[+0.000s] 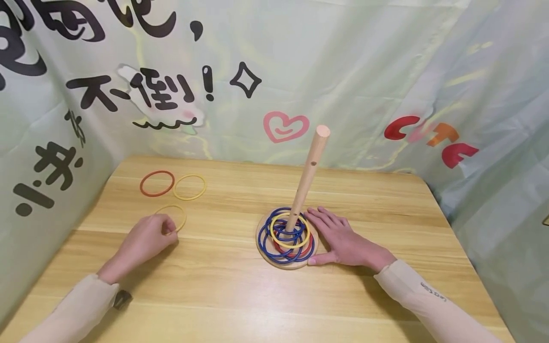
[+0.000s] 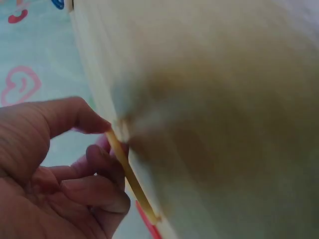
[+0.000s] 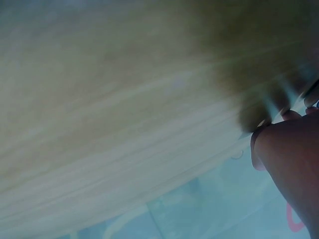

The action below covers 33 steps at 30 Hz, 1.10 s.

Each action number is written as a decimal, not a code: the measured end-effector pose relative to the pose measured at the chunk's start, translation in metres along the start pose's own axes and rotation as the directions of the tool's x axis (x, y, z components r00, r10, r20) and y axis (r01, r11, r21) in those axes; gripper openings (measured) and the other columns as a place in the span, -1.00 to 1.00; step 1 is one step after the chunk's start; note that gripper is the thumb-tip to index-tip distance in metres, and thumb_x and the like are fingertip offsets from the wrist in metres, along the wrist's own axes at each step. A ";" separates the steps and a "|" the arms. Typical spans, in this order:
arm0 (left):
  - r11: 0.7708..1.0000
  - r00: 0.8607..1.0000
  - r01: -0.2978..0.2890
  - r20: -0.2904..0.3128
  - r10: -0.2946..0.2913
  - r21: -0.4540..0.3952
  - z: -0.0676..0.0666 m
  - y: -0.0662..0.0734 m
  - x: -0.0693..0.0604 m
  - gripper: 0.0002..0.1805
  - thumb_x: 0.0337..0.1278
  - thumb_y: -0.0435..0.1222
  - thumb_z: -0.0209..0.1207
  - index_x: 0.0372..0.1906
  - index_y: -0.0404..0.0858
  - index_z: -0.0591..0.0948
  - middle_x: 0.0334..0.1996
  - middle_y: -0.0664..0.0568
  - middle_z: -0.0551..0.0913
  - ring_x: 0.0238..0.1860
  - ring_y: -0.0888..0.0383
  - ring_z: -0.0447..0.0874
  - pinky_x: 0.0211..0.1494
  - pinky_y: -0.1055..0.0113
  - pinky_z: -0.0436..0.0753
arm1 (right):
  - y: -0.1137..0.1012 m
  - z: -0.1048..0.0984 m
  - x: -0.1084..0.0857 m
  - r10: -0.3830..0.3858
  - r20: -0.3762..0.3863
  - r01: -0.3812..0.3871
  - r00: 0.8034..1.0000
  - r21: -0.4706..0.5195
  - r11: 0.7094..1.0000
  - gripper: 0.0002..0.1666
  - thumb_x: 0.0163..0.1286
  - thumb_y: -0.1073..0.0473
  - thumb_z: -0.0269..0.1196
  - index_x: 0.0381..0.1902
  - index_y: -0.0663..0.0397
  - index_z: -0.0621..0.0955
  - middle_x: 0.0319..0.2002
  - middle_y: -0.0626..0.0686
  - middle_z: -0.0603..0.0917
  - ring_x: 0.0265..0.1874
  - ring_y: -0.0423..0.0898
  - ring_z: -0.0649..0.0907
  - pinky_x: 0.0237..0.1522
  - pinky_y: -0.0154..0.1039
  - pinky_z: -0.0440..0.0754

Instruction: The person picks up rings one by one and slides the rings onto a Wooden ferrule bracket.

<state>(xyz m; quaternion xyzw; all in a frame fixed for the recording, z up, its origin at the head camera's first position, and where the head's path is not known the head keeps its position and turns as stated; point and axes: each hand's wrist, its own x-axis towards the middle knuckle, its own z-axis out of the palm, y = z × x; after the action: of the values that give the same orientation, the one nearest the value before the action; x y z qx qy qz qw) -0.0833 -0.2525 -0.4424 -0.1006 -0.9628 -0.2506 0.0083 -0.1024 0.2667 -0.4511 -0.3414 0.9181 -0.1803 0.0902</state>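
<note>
A yellow ring is pinched between the thumb and fingers of my left hand; in the left wrist view the ring stands tilted against the table, its far end near a red ring. My right hand lies with spread fingers beside the round wooden base, its thumb and fingertips at the rim. From that base rises a wooden peg. Several blue rings, a yellow ring and some red lie stacked loosely around the peg's foot. The right wrist view shows only part of the hand.
On the wooden table, a red ring and another yellow ring lie flat side by side at the back left. A printed curtain hangs behind the table and along both sides.
</note>
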 end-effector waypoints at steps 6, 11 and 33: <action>0.998 0.998 -0.054 -0.041 0.052 -0.033 -0.007 0.019 0.000 -0.91 0.24 -0.41 0.36 -0.21 -0.25 0.67 -0.49 0.13 0.60 -0.54 0.18 0.43 -0.49 0.28 0.42 | 0.001 -0.001 -0.001 0.000 -0.005 0.000 1.000 0.000 1.000 0.43 0.32 -0.54 0.42 0.79 0.07 0.05 0.74 0.16 0.09 0.71 0.29 0.01 0.47 0.48 0.22; 0.982 0.971 -0.178 -0.173 0.165 -0.064 -0.016 0.039 0.000 -0.86 0.36 -0.50 0.34 -0.06 -0.35 0.78 -0.34 0.09 0.71 -0.56 0.28 0.40 -0.52 0.33 0.44 | 0.001 -0.001 -0.001 -0.001 -0.005 0.001 1.000 -0.001 1.000 0.43 0.32 -0.55 0.42 0.79 0.08 0.05 0.74 0.16 0.09 0.71 0.30 0.02 0.47 0.48 0.22; 0.837 0.815 -0.496 -0.457 0.356 -0.233 -0.069 0.135 0.010 -0.66 0.30 -0.66 0.33 0.09 -0.34 0.79 -0.36 0.10 0.73 -0.53 0.25 0.66 -0.40 0.54 0.67 | 0.000 0.000 -0.001 0.002 -0.007 -0.002 1.000 -0.002 1.000 0.42 0.32 -0.55 0.41 0.79 0.07 0.06 0.74 0.16 0.10 0.70 0.30 0.02 0.47 0.47 0.22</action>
<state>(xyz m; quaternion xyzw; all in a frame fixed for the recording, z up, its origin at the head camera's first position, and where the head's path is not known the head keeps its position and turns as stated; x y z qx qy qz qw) -0.0687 -0.1686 -0.3162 -0.2640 -0.8339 -0.4201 0.2417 -0.1012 0.2672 -0.4510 -0.3398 0.9189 -0.1806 0.0869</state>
